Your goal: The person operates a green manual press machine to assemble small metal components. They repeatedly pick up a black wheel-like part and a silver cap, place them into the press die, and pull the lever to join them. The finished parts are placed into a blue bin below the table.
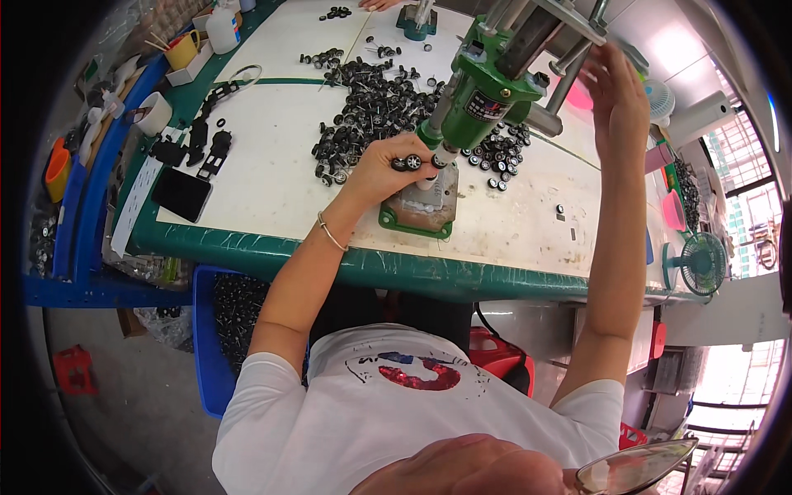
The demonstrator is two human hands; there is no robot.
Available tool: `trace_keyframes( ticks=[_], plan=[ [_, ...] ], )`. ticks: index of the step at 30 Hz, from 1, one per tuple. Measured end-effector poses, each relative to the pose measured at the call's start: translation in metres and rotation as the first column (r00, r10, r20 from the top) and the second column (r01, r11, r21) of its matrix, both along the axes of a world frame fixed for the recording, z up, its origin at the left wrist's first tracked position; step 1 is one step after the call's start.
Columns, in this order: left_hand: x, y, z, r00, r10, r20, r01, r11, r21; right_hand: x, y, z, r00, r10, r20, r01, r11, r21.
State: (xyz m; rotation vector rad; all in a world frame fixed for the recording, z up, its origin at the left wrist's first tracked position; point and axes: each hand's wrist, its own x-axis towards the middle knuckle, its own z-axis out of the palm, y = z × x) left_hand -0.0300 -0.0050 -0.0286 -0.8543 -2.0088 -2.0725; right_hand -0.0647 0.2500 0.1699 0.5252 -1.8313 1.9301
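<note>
My left hand (391, 171) pinches a pair of small black toy wheels (407, 163) with silvery hubs, under the ram of a green hand press (483, 103). A whitish post (426, 183) stands below the fingers on the press's metal base plate (431, 216). Another small black wheel (439, 162) shows at the ram's tip, beside my fingertips. My right hand (615, 99) is raised on the right of the press, with its fingers curled at the press lever (573, 78). Part of that grip is hidden by the hand itself.
A heap of black wheels on axles (371, 107) lies left of the press; loose wheels (499, 153) lie right of it. A phone (181, 195) and black chassis parts (216, 153) are at the left. Another person's hand (378, 4) shows at the far edge. A blue bin (206, 346) stands below.
</note>
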Motion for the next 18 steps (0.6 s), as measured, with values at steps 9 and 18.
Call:
trace_keyframes(
  ticks=[9, 18],
  plan=[
    [0.001, 0.012, 0.001, 0.976, -0.027, 0.215, -0.004, 0.990, 0.141, -0.059, -0.073, 0.077, 0.960, -0.163, 0.227, 0.208, 0.960, -0.187],
    [-0.002, 0.008, -0.002, 0.988, -0.062, 0.143, 0.041, 0.989, 0.143, -0.087, -0.034, 0.061, 0.971, 0.213, 0.108, -0.181, 0.953, -0.244]
  ],
)
